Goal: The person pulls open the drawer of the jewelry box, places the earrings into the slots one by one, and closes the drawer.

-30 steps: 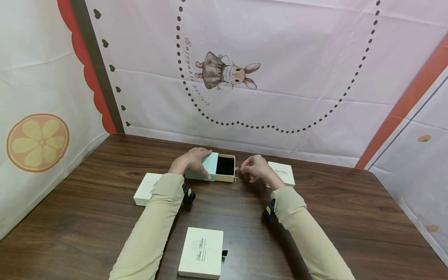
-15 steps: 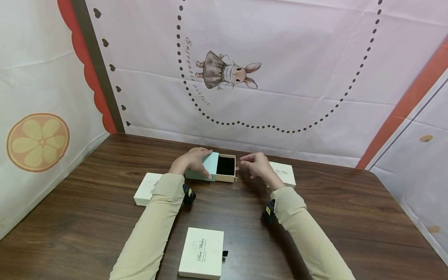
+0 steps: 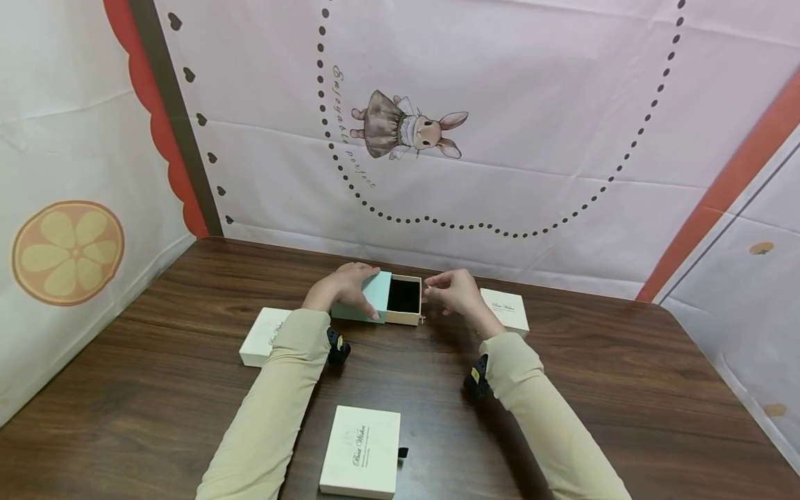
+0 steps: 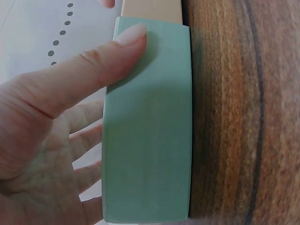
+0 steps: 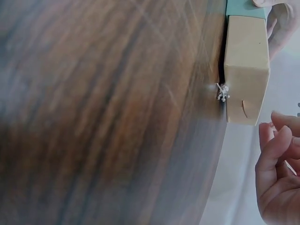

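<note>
My left hand grips the mint-green sleeve of a small box, thumb along its near side, fingers over the top. The tan drawer is slid out to the right and shows a black lining. Just right of the drawer, my right hand hovers with thumb and forefinger pinched together. In the right wrist view its curled fingers seem to hold something small and thin. A tiny silver jewellery piece lies on the table against the drawer's near corner.
Three closed white boxes lie on the dark wooden table: one at the left, one behind my right hand, one near me. Printed cloth walls stand at the back and both sides.
My right hand opened briefly, then moved left and slightly up to the drawer's right edge with its fingertips pinched again. The left hand and the box have stayed put.
</note>
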Motion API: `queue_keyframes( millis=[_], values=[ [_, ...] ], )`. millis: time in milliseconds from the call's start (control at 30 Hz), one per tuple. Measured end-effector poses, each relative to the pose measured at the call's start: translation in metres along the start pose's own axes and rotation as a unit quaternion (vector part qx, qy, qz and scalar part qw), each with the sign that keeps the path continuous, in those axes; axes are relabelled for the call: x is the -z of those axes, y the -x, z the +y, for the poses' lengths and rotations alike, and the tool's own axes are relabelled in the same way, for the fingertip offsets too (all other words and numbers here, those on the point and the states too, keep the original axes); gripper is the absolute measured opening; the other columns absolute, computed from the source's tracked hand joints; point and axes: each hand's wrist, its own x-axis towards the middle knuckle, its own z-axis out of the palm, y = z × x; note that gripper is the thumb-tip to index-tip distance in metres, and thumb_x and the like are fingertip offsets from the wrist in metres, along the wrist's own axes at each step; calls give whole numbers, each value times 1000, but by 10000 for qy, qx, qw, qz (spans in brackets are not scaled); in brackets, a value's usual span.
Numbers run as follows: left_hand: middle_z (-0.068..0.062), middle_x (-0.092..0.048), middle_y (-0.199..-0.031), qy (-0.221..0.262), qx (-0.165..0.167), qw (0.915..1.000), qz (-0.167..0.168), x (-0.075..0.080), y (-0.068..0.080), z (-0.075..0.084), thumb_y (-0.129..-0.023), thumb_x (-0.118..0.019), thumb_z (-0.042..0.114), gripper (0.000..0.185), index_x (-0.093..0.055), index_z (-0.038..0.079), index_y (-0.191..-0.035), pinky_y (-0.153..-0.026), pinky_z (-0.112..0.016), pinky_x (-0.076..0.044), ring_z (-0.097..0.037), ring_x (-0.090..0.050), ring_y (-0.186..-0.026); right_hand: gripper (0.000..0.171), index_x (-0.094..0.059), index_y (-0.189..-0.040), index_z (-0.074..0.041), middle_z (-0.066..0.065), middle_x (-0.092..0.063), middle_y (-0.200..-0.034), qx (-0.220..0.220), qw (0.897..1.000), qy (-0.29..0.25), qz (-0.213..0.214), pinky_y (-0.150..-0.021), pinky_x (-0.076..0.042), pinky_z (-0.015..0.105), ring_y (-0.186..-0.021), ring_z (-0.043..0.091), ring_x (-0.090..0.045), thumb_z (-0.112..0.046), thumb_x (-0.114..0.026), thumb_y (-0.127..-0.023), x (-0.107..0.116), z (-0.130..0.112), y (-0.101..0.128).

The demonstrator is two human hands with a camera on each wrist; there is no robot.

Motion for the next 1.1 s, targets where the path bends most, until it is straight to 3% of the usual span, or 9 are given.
queue_keyframes(
  millis=[500,800,1100],
  values=[
    [-16,-20,-149,-40,-5,10000,-22,-3,-2,-3,-72,-76,35,93,-23,8,-145,-107,-50,-17,-37,-10,-136,18,-70,-96,-3,11,-69,-92,50,9999,-124,-103,-47,-50,29,-62,18,-59,-14,-67,-83,-12,-3,-6],
    [-15,-20,-149,3,60,10000,-34,-2,-2,-2,-72,-76,36,94,-23,8,-145,-107,-50,-17,-36,-11,-136,21,-70,-100,-4,10,-69,-91,54,9998,-160,-111,-47,-50,28,-49,11,-53,-12,-69,-80,-21,-10,-11],
    [-15,-21,-148,-16,54,10000,0,-1,-1,0,-71,-77,34,94,-25,8,-144,-106,-50,-19,-36,-13,-136,20,-71,-100,-7,10,-69,-94,90,9998,-118,-148,-46,-50,32,-42,14,-51,-12,-69,-80,-27,-13,-12]
  ],
)
